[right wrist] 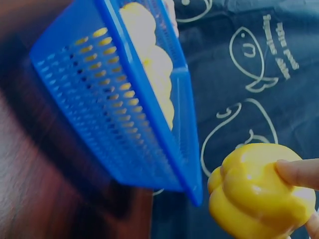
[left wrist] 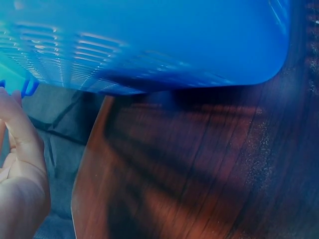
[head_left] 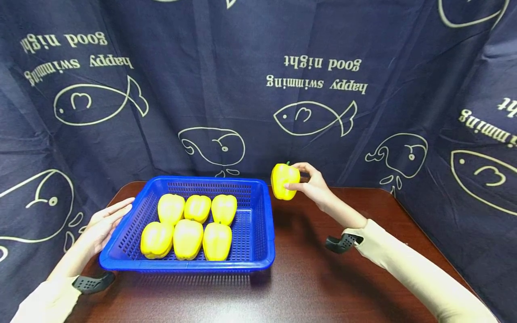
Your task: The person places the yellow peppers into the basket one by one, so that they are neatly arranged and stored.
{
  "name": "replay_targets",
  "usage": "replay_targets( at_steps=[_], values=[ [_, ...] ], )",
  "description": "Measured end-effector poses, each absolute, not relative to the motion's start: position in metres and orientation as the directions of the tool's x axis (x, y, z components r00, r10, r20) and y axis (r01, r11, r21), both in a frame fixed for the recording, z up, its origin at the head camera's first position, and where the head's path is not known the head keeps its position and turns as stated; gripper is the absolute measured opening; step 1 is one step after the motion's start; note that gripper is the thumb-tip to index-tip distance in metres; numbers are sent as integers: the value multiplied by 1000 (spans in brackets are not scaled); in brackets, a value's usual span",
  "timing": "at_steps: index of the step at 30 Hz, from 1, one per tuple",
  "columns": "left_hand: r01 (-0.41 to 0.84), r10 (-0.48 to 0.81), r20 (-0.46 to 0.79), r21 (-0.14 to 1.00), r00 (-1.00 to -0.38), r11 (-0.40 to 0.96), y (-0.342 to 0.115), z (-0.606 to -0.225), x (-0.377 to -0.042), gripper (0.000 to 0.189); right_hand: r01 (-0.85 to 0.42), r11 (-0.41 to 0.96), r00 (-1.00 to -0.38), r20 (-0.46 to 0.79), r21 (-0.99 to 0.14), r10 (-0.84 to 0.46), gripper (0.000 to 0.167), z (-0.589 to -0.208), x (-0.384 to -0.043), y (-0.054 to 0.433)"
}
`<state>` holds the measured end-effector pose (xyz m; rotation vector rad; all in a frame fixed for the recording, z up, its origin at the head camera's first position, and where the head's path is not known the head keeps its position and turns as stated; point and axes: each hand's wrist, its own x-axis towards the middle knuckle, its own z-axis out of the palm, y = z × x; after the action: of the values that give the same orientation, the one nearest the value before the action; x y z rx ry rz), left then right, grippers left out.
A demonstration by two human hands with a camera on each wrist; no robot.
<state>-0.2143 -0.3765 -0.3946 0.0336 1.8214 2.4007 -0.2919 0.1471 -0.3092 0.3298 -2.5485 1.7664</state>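
Note:
Several yellow bell peppers point(head_left: 187, 240) lie in two rows inside a blue plastic basket point(head_left: 262, 224) with slotted walls. My left hand point(head_left: 102, 226) is against the basket's left side, its fingers stretched out along the rim. In the left wrist view the fingers point(left wrist: 17, 119) reach up to the blue edge. Off the basket's right side, my right hand point(head_left: 313, 184) holds another yellow bell pepper point(head_left: 280, 181) up in the air, pinched between thumb and fingers with its green stem upward. The right wrist view shows the thumb point(right wrist: 296, 173) pressed on this pepper's side.
The basket stands over the left half of a dark reddish-brown wooden table point(head_left: 299, 278). A navy curtain point(head_left: 242, 89) with fish drawings and lettering hangs behind and at both sides. Each wrist wears a black strap point(head_left: 343, 242).

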Motion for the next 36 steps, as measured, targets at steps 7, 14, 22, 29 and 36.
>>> replay_targets(
  at_steps=[7, 14, 22, 29, 36],
  values=[
    [-78, 112, -49, 960, -992, -270, -378, -394, -212, 33, -217, 310, -968, 163, -926, -191, 57, -296, -285, 119],
    [-71, 94, -49, 966, -994, -250, -377, -394, -210, 32, -240, 278, -958, 181, -930, -222, 55, -289, -281, 91],
    [-85, 58, -75, 973, -996, -216, -375, -394, -212, 29, -194, 212, -953, 132, -958, -274, 53, -284, -280, 66],
    [-56, 85, -36, 970, -996, -237, -374, -395, -213, 31, -70, 125, -949, 27, -990, -313, 53, -278, -277, 43],
    [-86, 50, -78, 975, -996, -204, -374, -393, -213, 27, -27, 83, -954, 1, -996, -300, 51, -281, -279, 23]
  ],
)
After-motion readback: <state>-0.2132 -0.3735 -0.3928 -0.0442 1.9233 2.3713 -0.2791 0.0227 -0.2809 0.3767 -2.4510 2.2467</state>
